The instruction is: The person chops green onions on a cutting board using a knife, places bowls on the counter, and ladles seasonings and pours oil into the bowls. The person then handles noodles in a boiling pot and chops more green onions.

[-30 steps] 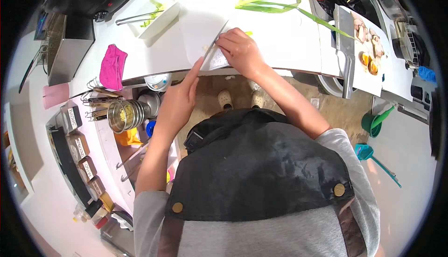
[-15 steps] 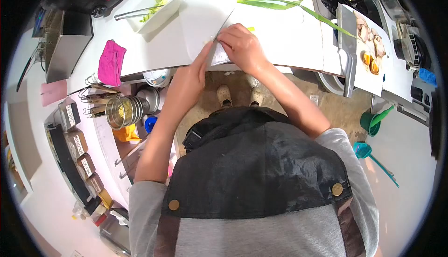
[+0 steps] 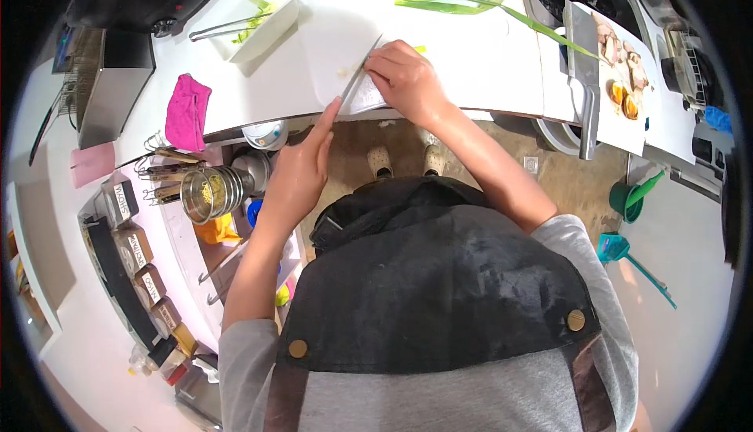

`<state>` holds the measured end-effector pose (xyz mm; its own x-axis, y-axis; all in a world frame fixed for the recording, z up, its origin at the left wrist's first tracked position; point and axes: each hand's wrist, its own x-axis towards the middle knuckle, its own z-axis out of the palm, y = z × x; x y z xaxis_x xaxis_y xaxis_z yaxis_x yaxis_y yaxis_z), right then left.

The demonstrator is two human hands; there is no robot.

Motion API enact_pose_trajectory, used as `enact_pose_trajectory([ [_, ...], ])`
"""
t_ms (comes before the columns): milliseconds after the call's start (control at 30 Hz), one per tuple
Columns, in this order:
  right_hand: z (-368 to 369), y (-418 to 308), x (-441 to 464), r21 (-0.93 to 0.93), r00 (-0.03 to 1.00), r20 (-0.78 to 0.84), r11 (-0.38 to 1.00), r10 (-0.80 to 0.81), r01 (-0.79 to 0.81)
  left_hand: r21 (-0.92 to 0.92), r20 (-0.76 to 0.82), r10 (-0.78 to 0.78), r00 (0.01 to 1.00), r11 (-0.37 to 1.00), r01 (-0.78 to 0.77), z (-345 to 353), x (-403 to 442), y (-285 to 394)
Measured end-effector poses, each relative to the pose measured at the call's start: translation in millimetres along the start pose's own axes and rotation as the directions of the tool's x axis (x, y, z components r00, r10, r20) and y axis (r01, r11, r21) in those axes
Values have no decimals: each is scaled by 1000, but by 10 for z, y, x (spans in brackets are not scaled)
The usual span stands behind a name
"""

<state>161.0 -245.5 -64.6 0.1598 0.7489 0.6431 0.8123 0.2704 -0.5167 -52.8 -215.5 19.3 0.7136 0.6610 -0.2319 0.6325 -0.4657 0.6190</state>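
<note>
Across the top of the view the white counter (image 3: 251,95) is spread wide, and the work is being done right at its near edge, on what looks like a pale board (image 3: 323,71) whose full outline cannot be made out. Off to the left a white tray (image 3: 274,35) is stood clear, and farther back to the right long green leaves (image 3: 453,7) are laid, so elbow room is left for both arms. Now the left hand (image 3: 298,177): it is wrapped round the knife (image 3: 362,71), whose handle is hidden, and the index finger is stretched toward the blade, a grip by which the edge should be steered well. Just beside the blade, the right hand (image 3: 408,79) is closed on a green piece (image 3: 420,49), mostly covered, one end shown past the knuckles on the board. Here, it is judged, the fingertips are best tucked back, the piece pressed flat and the blade drawn in smooth, even strokes. Lastly, pale bits (image 3: 343,73) left of the blade are best swept aside.
</note>
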Motion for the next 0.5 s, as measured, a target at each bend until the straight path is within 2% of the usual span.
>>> enact_pose_trajectory([
  [133, 0, 7, -6, 19, 1000, -5, 1000, -2, 2, 34, 64, -115, 991, 993, 113, 26, 249, 151],
  [233, -17, 6, 5, 14, 1000, 6, 1000, -12, 12, 26, -5, -14, 1000, 1000, 14, 104, 383, 132],
  [333, 4, 6, -6, 30, 1000, -3, 999, 28, -28, 38, 46, -140, 989, 990, 138, 68, 237, 191],
  [433, -27, -1, 3, 31, 1000, -5, 999, 16, -16, -22, -55, 47, 997, 999, -48, 74, -17, -44],
  [500, -24, 4, 0, 13, 1000, 3, 1000, 22, -22, -23, -57, 28, 998, 999, -29, 33, -78, -51],
])
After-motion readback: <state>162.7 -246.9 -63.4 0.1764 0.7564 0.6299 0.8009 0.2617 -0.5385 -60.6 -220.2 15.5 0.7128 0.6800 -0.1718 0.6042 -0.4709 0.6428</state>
